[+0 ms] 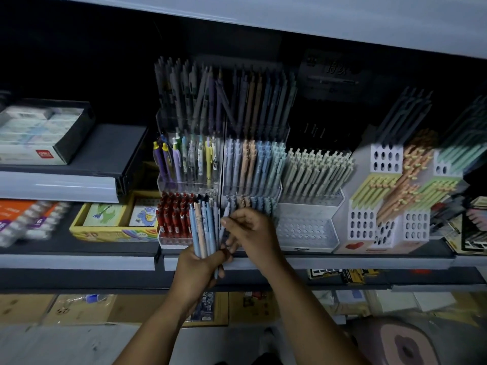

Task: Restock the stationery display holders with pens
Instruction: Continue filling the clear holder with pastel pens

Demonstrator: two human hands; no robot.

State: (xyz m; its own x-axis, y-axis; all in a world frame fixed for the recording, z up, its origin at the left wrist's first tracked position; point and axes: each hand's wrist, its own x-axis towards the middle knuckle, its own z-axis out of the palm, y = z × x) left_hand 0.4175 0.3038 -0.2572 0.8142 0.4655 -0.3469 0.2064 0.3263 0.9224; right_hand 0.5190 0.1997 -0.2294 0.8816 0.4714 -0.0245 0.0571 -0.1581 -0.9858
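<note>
My left hand [196, 268] grips a bunch of pastel pens [204, 227], blue, peach and grey, held upright in front of the shelf. My right hand [253, 233] pinches one pale lilac pen [224, 219] at the right side of the bunch. Just behind my hands stands a clear tiered holder [250, 191] with rows of lilac, peach, blue and mint pens. Its lowest row sits right behind my right hand's fingers.
A tray of red pens [174, 219] stands left of the bunch. A white holder [308, 227] has empty holes in its front tier and cream pens behind. Further right are white block holders [387, 159] with orange and green pens. A yellow box [116, 222] sits at left.
</note>
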